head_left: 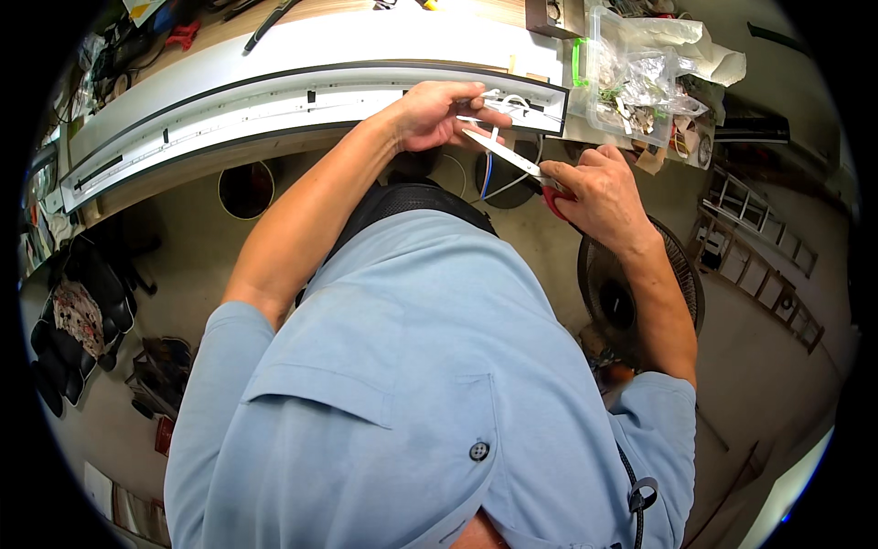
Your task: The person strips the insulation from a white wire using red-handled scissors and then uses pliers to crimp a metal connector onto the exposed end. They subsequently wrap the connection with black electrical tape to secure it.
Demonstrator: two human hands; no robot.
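My right hand (604, 197) is closed round the red handle of a pair of scissors (503, 152), their pale blades aimed left toward my other hand. My left hand (432, 117) pinches a white cable (495, 131) near the right end of a long light fixture. Below the fingers, thin blue and white wires (487, 169) hang past the table edge. The blade tips lie beside the cable and the left fingertips; whether they touch is hard to tell. The light fixture (274, 112), a white channel with a black rim and an LED strip inside, lies along the bench.
A clear plastic bin (599, 114) of scraps and crumpled plastic stands right of the fixture. Behind the fixture lies a black-handled tool (268, 26). A floor fan (631, 293) is by my right arm, a round bin (245, 190) under the bench, a ladder (759, 215) at right.
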